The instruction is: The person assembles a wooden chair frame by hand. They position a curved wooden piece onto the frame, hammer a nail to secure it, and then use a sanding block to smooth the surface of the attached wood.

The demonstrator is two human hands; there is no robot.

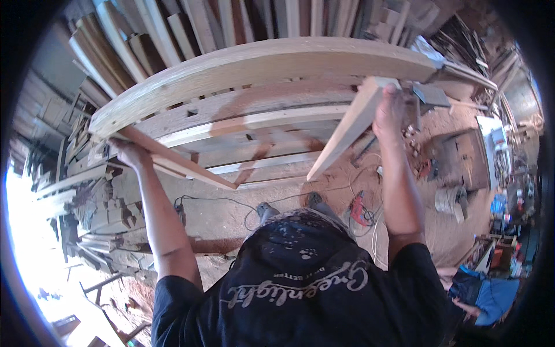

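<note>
A large pale wooden frame is held up in front of me, its thick long beam running across the far side. Two posts slant down from the beam toward the floor. My left hand is closed around the left post, near where it meets the beam. The right post is gripped near its upper end by my right hand, thumb over the end. Rails span the space between the posts; which of them belong to the frame I cannot tell.
Timber boards lean along the far side. A red power tool and cables lie on the dusty floor near my feet. At the right stand a bucket and a brown panel. Another person in blue is at the lower right.
</note>
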